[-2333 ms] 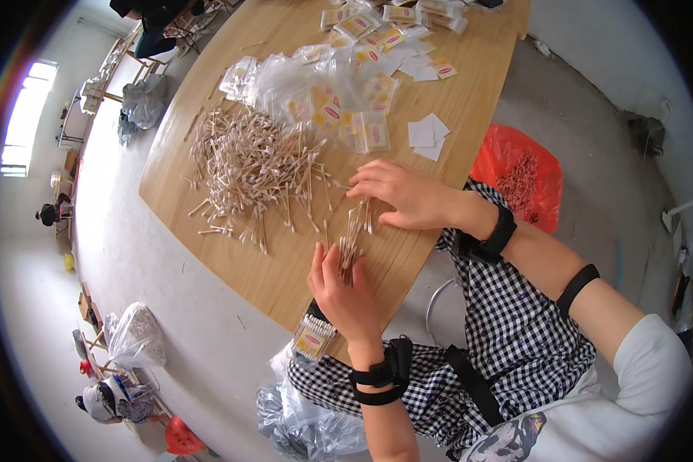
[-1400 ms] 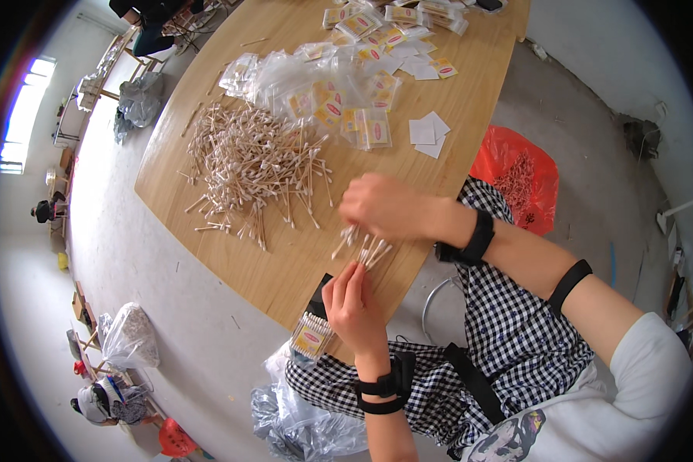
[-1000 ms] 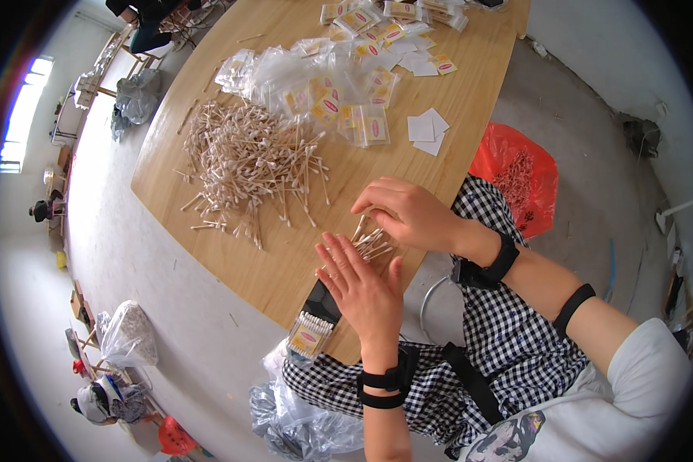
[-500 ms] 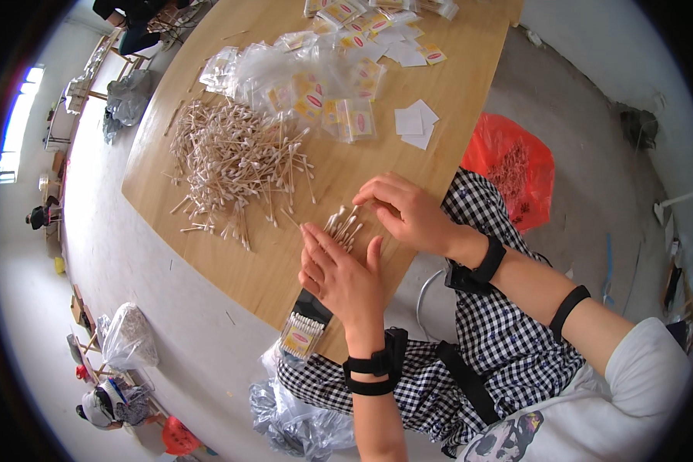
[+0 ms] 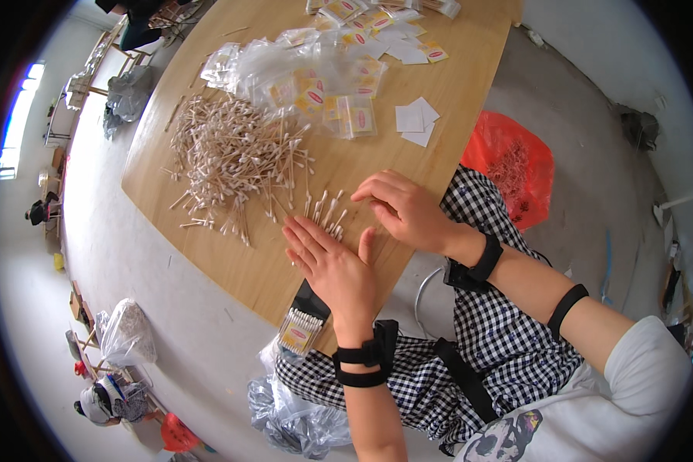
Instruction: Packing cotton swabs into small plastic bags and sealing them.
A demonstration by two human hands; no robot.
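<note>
My left hand point(image 5: 333, 269) lies nearly flat on the table, fingers stretched and thumb apart. Its palm and fingers cover part of a small loose group of cotton swabs point(image 5: 329, 209), whose white tips fan out beyond the fingers. On the other side of that group my right hand point(image 5: 402, 208) hovers with bent, loosely parted fingers; nothing shows in it. A large tangled pile of cotton swabs point(image 5: 235, 158) spreads to the left and farther off. By my left wrist, at the table's near edge, a packet of cotton swabs point(image 5: 300, 331) with a yellow card rests against a black holder point(image 5: 313, 299).
Clear plastic bags point(image 5: 285, 73) with yellow cards heap behind the pile. White cards point(image 5: 416, 122) lie right of them. A red plastic bag point(image 5: 516, 173) with loose swabs stands beyond the right table edge. People work in the far left background.
My left hand has slid a little to the left. The small group of swabs is spread wider beside it, and my right hand has barely moved.
</note>
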